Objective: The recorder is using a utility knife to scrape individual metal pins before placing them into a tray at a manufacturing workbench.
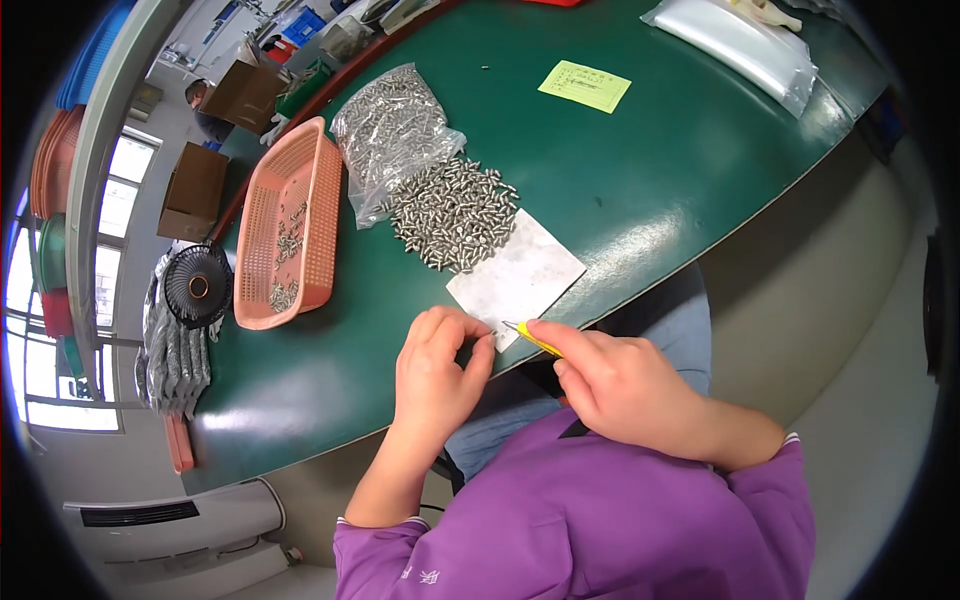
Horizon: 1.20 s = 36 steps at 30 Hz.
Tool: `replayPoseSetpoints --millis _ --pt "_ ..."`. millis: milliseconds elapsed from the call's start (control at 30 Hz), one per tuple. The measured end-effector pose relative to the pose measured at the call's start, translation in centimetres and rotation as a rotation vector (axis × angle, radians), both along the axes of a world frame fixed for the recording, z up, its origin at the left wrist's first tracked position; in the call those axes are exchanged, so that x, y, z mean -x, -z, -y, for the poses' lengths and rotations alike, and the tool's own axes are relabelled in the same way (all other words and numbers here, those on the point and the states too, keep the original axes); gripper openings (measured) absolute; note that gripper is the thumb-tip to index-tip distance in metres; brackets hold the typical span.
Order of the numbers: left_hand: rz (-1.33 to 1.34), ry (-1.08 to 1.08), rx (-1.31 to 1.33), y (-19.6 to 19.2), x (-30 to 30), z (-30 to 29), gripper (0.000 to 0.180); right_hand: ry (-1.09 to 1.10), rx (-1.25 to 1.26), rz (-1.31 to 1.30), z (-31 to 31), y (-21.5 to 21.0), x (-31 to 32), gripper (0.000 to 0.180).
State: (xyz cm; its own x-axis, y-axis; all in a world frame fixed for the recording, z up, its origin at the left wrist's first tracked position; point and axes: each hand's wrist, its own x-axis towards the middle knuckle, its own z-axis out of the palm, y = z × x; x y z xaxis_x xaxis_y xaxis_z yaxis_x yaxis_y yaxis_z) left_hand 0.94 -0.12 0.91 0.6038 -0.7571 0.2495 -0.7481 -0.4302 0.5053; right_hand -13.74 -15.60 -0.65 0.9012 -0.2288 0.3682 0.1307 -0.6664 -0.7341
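My left hand (440, 370) is closed in a pinch at the table's front edge. Between thumb and forefinger sits a small metal part, mostly hidden by the fingertips. My right hand (620, 385) grips a yellow-handled tool with a thin pointed tip (538, 340), its kind unclear. That tip points left, close to the left fingertips. Under both lies a white sheet of paper (530, 270), smudged grey. A heap of small silvery metal pins (455, 212) covers the sheet's far left end. Behind the heap, a clear plastic bag (395, 120) full of similar pins lies on its side.
A pink plastic basket (322, 230) with some metal parts inside stands left on the green table (480, 80). Left of it are a black fan (198, 287) and silvery bags (175, 355). A yellow paper slip (585, 86) and clear plastic bags (735, 50) lie far right.
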Motion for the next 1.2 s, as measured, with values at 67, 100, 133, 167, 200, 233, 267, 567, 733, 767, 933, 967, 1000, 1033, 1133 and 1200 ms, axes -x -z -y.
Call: replayPoseSetpoints --millis 67,100,133,167,200,233,267,567,733,767,933,967,1000,1033,1133,1200 --pt "-0.003 0.006 -0.005 0.0 0.0 0.0 0.013 0.0 0.017 -0.015 -0.3 0.3 -0.1 0.036" --pt "-0.003 0.01 -0.008 0.0 0.0 0.1 0.013 0.001 0.016 -0.018 -0.5 0.4 0.0 0.036" --pt "-0.006 0.011 -0.009 0.0 0.1 0.1 0.013 0.002 0.03 -0.023 -0.6 0.5 0.0 0.037" --pt "-0.017 0.005 -0.004 0.1 0.1 0.1 0.013 0.0 0.045 -0.026 -0.8 0.6 -0.1 0.037" --pt "-0.03 -0.002 0.0 0.1 0.1 0.1 0.013 -0.001 0.043 -0.028 -0.9 0.5 0.0 0.037" --pt "-0.032 -0.003 -0.001 0.1 0.1 0.1 0.013 -0.013 0.045 -0.088 -1.0 0.2 0.1 0.04" --pt "-0.031 -0.009 0.007 0.2 0.2 0.1 0.013 -0.023 0.047 -0.148 -1.1 0.0 0.1 0.042" --pt "-0.021 0.035 0.043 0.3 -0.3 0.3 0.013 -0.058 0.107 -0.176 -0.8 -0.5 -0.2 0.045" --pt "-0.02 0.046 0.028 0.2 -0.4 0.1 0.012 -0.088 0.177 -0.31 -0.9 -2.2 -0.5 0.043" --pt "-0.075 0.016 0.033 0.2 -0.3 0.1 0.012 -0.079 0.174 -0.327 -0.9 -2.2 -0.5 0.043" --pt "-0.327 -0.085 0.162 0.7 0.3 -0.8 0.01 0.014 -0.128 0.003 0.2 -0.6 -0.2 0.039" --pt "-0.564 -0.053 0.355 1.4 0.1 -1.2 0.008 0.037 -0.147 0.078 1.0 -0.7 -0.3 0.04" --pt "-0.801 -0.012 0.551 1.8 -0.1 -1.5 0.007 0.095 -0.192 0.13 1.9 -0.7 -0.7 0.041" --pt "-0.843 0.049 0.602 1.9 -0.3 -1.8 0.01 0.152 -0.238 0.18 2.9 -0.7 -1.1 0.041" --pt "-1.096 0.108 0.796 1.7 -0.4 -2.0 0.01 0.287 -0.334 0.203 6.4 -1.2 -2.4 0.039" --pt "-1.103 0.121 0.824 1.8 -0.6 -1.8 0.009 0.387 -0.373 0.179 9.2 -0.1 -3.4 0.039"
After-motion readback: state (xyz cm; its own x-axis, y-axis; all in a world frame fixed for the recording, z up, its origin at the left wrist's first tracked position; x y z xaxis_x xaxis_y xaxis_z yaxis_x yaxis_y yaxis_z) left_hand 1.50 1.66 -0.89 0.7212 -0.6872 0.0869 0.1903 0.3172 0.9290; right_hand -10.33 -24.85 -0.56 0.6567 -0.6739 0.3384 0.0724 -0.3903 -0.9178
